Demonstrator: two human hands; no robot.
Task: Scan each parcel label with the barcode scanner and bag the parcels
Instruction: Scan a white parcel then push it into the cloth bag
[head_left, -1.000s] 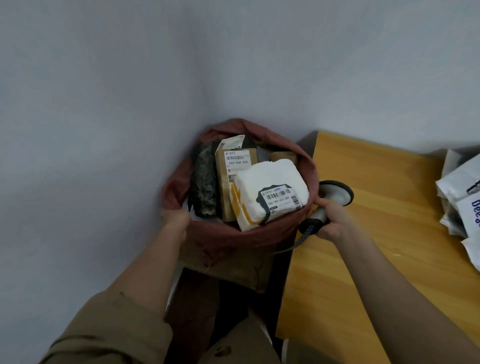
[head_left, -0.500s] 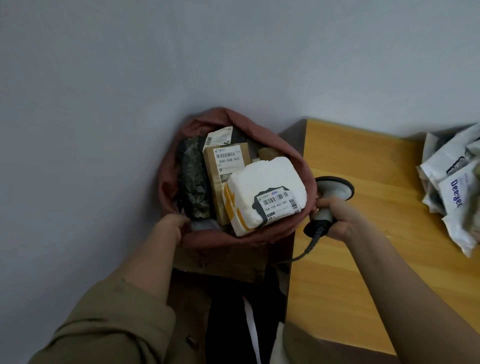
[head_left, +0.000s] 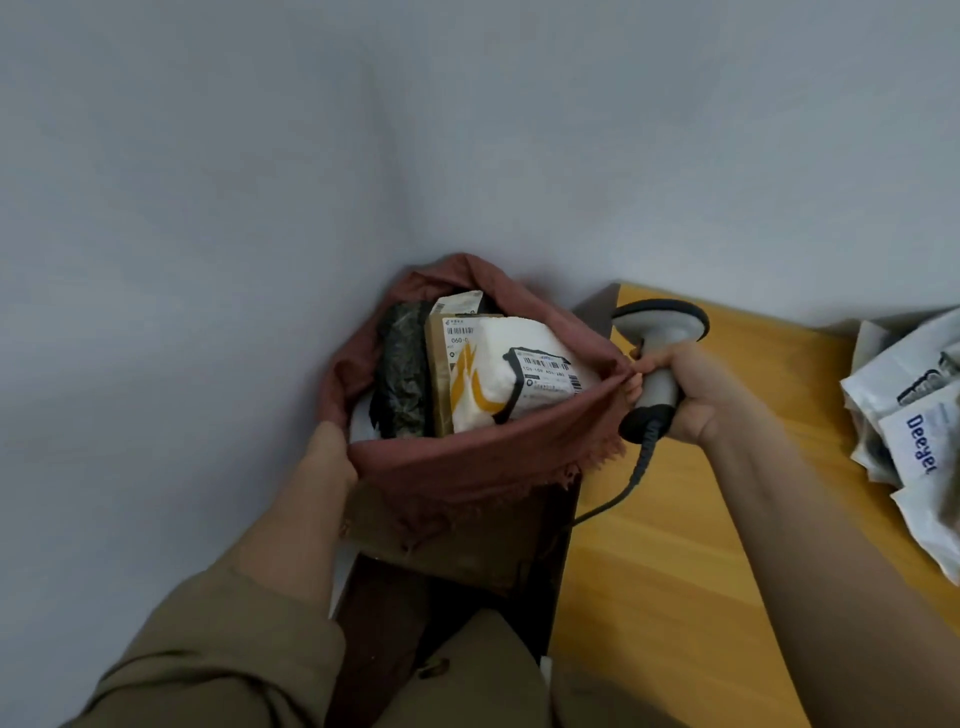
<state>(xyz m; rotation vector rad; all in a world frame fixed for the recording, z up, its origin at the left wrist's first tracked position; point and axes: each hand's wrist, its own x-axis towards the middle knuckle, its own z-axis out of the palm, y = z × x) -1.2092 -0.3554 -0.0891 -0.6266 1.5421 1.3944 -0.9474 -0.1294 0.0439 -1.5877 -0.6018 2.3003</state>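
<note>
1. A reddish-brown cloth bag (head_left: 467, 467) sits open in the corner by the grey wall, just left of the wooden bench (head_left: 675, 571).
2. The left hand (head_left: 330, 457) grips the bag's left rim.
3. The right hand (head_left: 685, 392) is curled round the grey handle of the barcode scanner (head_left: 657, 353) and also pinches the bag's right rim; the scanner's head points toward the wall, and its coiled cable (head_left: 631, 478) trails down over the bench edge.
4. Inside the bag lie a white parcel (head_left: 498, 374) with a barcode label facing up, a brown box (head_left: 441, 379) and a dark wrapped parcel (head_left: 402, 379).
5. White poly mailers (head_left: 914, 415) are piled at the bench's right edge.
</note>
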